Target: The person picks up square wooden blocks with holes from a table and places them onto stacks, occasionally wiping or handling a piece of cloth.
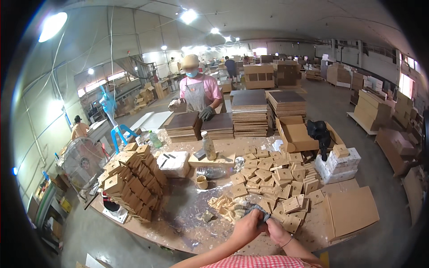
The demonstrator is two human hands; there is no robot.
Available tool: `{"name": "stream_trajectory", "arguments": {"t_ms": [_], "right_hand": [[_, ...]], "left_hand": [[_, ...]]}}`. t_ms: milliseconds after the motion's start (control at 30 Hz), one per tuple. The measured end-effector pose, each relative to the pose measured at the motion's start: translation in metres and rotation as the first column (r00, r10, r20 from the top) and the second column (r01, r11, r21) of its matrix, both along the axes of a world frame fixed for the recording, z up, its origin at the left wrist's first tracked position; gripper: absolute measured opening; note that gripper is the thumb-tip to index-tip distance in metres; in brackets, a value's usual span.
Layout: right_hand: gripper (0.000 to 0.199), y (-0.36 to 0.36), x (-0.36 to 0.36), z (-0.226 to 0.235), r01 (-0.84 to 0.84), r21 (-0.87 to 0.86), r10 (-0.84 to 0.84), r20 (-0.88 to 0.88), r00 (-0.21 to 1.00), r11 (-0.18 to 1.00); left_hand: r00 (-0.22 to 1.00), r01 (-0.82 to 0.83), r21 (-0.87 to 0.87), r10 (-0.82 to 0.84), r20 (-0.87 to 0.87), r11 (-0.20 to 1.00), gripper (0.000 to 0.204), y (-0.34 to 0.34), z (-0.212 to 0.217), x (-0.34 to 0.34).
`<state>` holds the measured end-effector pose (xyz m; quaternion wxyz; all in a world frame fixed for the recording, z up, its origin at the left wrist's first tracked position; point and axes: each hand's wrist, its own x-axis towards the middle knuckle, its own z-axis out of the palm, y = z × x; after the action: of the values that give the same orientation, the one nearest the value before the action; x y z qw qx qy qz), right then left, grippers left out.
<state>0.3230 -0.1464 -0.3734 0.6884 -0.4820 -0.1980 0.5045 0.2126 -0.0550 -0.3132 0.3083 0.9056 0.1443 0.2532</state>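
Note:
Close together at the table's near edge, my left hand (246, 227) and my right hand (276, 231) are both closed on a grey work glove (256, 209). The glove is bunched up, and its lower part is hidden by my fingers. Just left of it lies a crumpled heap of cream cloth or gloves (225, 206), with a small dirty grey-green rag (206, 216) beside it. Beyond and to the right of my hands spreads a loose pile of small wooden blocks (263, 174), many with a hole in the middle.
Stacked wooden blocks (134, 183) rise at the table's left. A bottle (208, 145), small cup (201, 182) and wrapped white package (173, 164) stand mid-table. An open carton (292, 134) and white blocks (338, 166) are at right. Across, a gloved co-worker (199, 91) touches stacked panels.

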Motion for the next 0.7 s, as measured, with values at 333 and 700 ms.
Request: {"name": "stream_trajectory", "arguments": {"t_ms": [333, 700], "right_hand": [[0.014, 0.014, 0.030, -0.016, 0.246, 0.081, -0.259, 0.241, 0.936, 0.966], [0.030, 0.022, 0.012, 0.020, 0.164, 0.303, -0.126, -0.141, 0.982, 0.939]], "left_hand": [[0.981, -0.091, 0.199, 0.053, 0.186, 0.976, 0.023, 0.005, 0.001, 0.007], [0.981, -0.143, 0.070, 0.132, 0.141, 0.987, 0.026, -0.011, 0.014, 0.008]]}}
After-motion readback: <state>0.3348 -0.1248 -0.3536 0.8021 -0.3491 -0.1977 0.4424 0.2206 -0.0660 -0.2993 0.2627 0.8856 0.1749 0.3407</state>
